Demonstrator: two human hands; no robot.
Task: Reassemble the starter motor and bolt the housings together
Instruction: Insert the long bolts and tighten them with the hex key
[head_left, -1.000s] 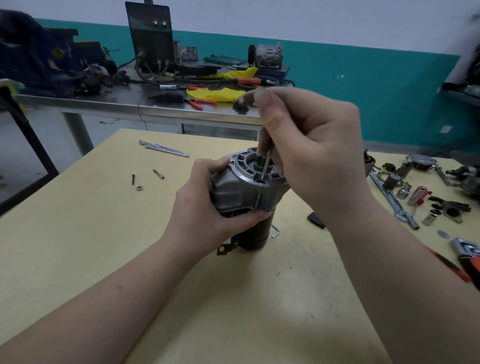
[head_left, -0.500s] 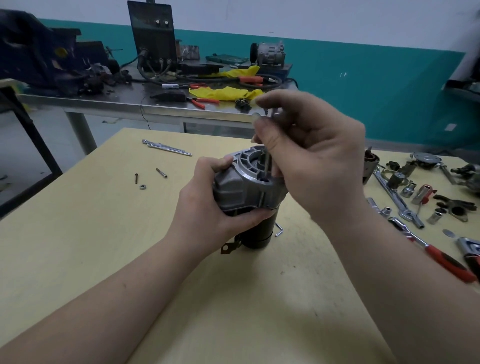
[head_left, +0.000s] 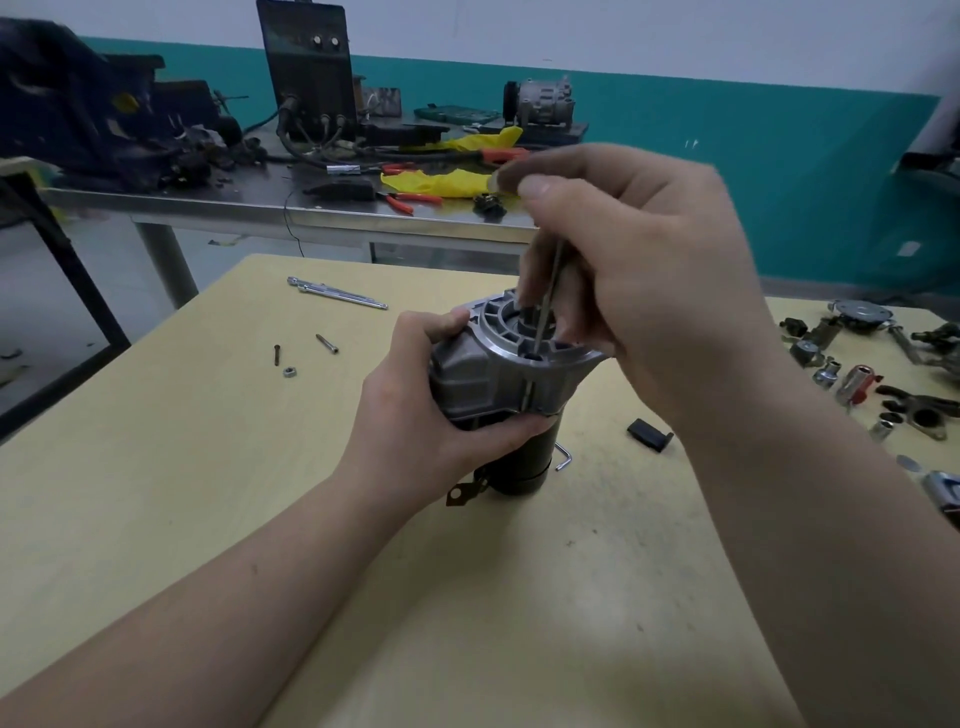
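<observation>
Starter motor (head_left: 498, 384) stands upright on the tabletop (head_left: 208, 493); we judge it heavy, rigid metal, best held around the cast housing. Our left hand (head_left: 415, 415) wraps that housing, grip closed firmly round it. Right hand (head_left: 634, 270) pinches a long through-bolt (head_left: 548, 306), feeding it into the housing's bolt hole.

The near half of the yellow table (head_left: 260, 519) lies bare between the two forearms and to the left of them. Left of the starter motor (head_left: 498, 384), a screw (head_left: 327, 343), a dark screw (head_left: 277, 355) and a nut (head_left: 290, 371) lie close together, with a long bolt (head_left: 337, 292) farther back. Just right of the motor lie a hex key (head_left: 563, 457) and a black clip (head_left: 649, 434). Sockets and wrenches (head_left: 852, 384) crowd the right edge.
</observation>
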